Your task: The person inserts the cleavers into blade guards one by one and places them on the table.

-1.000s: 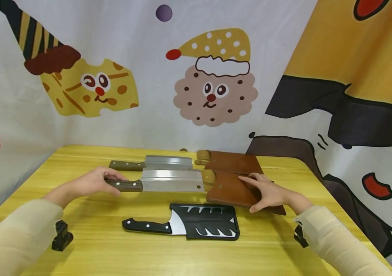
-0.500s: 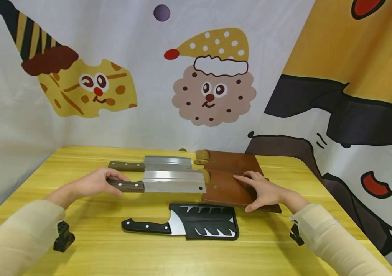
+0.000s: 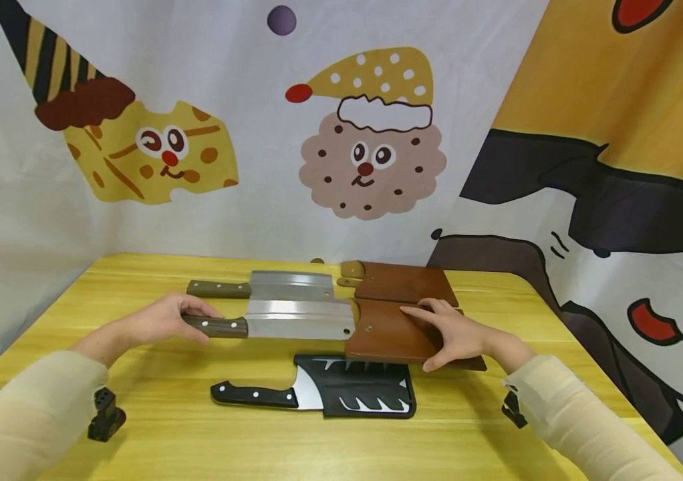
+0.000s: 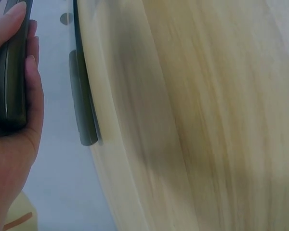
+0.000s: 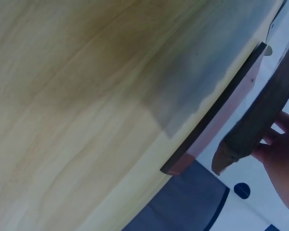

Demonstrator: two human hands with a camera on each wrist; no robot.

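Note:
My left hand (image 3: 164, 319) grips the dark wooden handle of a cleaver (image 3: 299, 319), its wide steel blade pointing right. In the left wrist view, the thumb lies along the handle (image 4: 12, 72). A brown leather knife sheath (image 3: 392, 334) is held by my right hand (image 3: 458, 332), thumb at the front edge and fingers over the top. The blade's end is right at the sheath's mouth and overlaps its tan strap in the head view. From the right wrist, the sheath (image 5: 260, 110) shows edge-on, raised above the table.
Behind lie a second cleaver (image 3: 293, 284) and a second brown sheath (image 3: 407, 284). In front is a black-handled knife (image 3: 257, 394) with a black blade guard (image 3: 368, 391). The yellow wood-grain table (image 3: 293, 447) ends at a cartoon-printed curtain (image 3: 269, 227).
My right hand has brought the sheath a little left, against the blade's end, so less of the tan strap shows. The cleaver in my left hand has barely shifted.

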